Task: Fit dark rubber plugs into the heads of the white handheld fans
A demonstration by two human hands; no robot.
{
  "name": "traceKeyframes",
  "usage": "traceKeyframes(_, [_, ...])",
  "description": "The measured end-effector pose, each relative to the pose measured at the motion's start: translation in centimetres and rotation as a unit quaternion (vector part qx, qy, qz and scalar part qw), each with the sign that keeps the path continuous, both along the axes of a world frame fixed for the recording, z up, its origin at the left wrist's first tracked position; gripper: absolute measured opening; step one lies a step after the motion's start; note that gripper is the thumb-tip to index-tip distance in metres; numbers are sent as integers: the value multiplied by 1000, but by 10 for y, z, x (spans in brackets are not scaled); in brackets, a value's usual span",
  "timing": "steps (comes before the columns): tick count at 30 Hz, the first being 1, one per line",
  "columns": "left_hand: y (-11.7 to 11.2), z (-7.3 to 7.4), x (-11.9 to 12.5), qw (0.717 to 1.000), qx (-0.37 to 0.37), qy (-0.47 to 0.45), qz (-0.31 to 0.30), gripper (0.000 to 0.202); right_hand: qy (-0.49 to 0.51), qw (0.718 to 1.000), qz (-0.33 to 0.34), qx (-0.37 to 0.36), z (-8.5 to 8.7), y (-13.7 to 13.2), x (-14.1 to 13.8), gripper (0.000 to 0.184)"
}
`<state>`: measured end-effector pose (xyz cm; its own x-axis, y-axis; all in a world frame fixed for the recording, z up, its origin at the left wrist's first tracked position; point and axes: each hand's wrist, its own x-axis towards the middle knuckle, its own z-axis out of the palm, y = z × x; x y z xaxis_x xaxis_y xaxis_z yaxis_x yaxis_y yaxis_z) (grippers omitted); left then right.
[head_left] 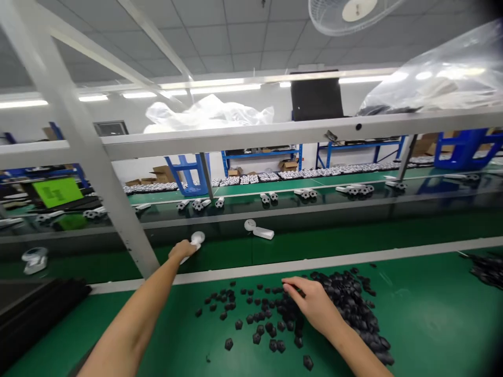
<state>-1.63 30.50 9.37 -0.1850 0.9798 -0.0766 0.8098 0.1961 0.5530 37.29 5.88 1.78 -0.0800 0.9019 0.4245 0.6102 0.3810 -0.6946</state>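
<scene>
My left hand [183,250] reaches over the dark green conveyor belt, its fingers closed around a white plastic piece with a round head [198,238]. Most of that piece's handle is hidden by the hand. Over the bench, my right hand [312,301] has thumb and forefinger pinched at the edge of a pile of small black pentagon pieces [346,298]. Whatever is between those fingertips is too small to make out. Loose black pentagon pieces [238,324] lie scattered left of the pile. Another white round-headed piece [262,232] rests on the belt.
A white metal post [113,193] and crossbar [236,137] stand in front of me. White pieces with black-and-white ball-patterned heads [306,193] line the far ledge. Blue stools [188,175] are beyond. Black strips [487,269] lie at right, dark stacked material [43,314] at left.
</scene>
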Motion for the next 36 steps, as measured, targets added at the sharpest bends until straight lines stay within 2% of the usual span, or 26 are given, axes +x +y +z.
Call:
traceKeyframes(3, [-29,6,24,988,-29,-147,-40,37,-9,1000,4,21,2,-1,-4,25])
traceKeyframes(5, [-60,5,43,964,-31,-250,-89,35,-10,998,9,61,6,-1,-11,24])
traceKeyframes(8, [-127,-11,74,911,-31,-381,-156,39,38,987,7,156,20,-7,-34,22])
traceKeyframes(10, [-178,-30,89,877,-60,-436,-190,56,102,972,14,211,31,-16,-55,21])
traceKeyframes(12, [-224,-47,96,843,-132,-468,-229,67,165,956,72,231,41,-29,-76,20])
traceKeyframes(13, [-242,-51,96,805,-225,-476,-273,73,182,954,123,204,46,-36,-84,21])
traceKeyframes(14, [-256,-53,94,780,-295,-462,-302,81,190,953,173,160,51,-43,-91,24])
traceKeyframes(15, [-265,-52,89,766,-341,-436,-328,83,192,950,217,115,55,-49,-96,25])
traceKeyframes(19, [-276,-33,69,740,-392,-317,-445,54,181,926,326,-62,69,-59,-108,29])
traceKeyframes(20, [-277,-30,67,740,-378,-301,-467,48,175,919,340,-98,71,-57,-111,29])
traceKeyframes(22, [-279,-30,65,765,-310,-304,-476,40,173,909,348,-149,69,-51,-116,29])
traceKeyframes(23, [-280,-33,64,781,-271,-323,-461,41,182,914,330,-150,66,-46,-118,30])
traceKeyframes(25, [-282,-43,63,796,-236,-383,-405,68,204,943,247,-90,57,-37,-120,30])
traceKeyframes(26, [-281,-49,62,790,-241,-422,-374,79,204,958,194,-46,51,-33,-120,31])
traceKeyframes(28, [-277,-58,58,761,-256,-502,-321,81,180,977,112,8,40,-28,-118,30])
traceKeyframes(30, [-269,-62,54,736,-247,-563,-284,71,157,982,100,-19,31,-27,-116,26])
traceKeyframes(31, [-266,-62,53,733,-231,-582,-266,67,151,982,106,-48,28,-28,-117,24])
traceKeyframes(33, [-261,-60,52,742,-188,-599,-234,61,156,977,112,-95,24,-31,-121,19])
traceKeyframes(36, [-261,-60,54,761,-120,-606,-199,65,165,970,107,-143,25,-37,-132,16])
